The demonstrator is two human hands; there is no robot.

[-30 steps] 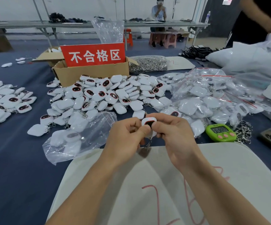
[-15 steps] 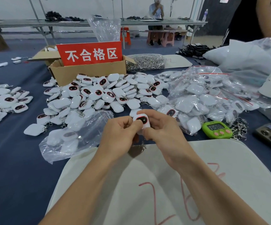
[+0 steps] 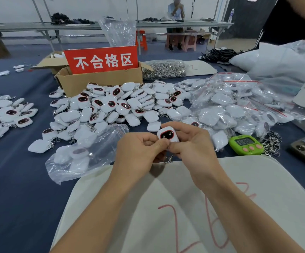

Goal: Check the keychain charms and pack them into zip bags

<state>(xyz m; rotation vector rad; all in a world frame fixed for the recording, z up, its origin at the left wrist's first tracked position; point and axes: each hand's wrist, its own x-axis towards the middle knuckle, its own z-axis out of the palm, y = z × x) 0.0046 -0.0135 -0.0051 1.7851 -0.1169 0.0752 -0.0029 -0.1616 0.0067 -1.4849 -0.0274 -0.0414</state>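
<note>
Tilted more face-on, one charm point(image 3: 167, 134) is pinched by left hand point(image 3: 139, 151) and right hand point(image 3: 193, 144) while a pile point(image 3: 111, 106) (beside filled bags point(image 3: 230, 108)) is left unpacked.

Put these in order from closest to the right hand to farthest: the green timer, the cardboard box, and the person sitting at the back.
From the right hand:
1. Green timer, just to its right.
2. Cardboard box, farther back and to the left, behind the charm pile.
3. Seated person, behind the far table at the back.

Left hand point(image 3: 139, 151) and right hand point(image 3: 195, 143) close together in front, fingers curled, both pinching one charm point(image 3: 167, 134)
</note>
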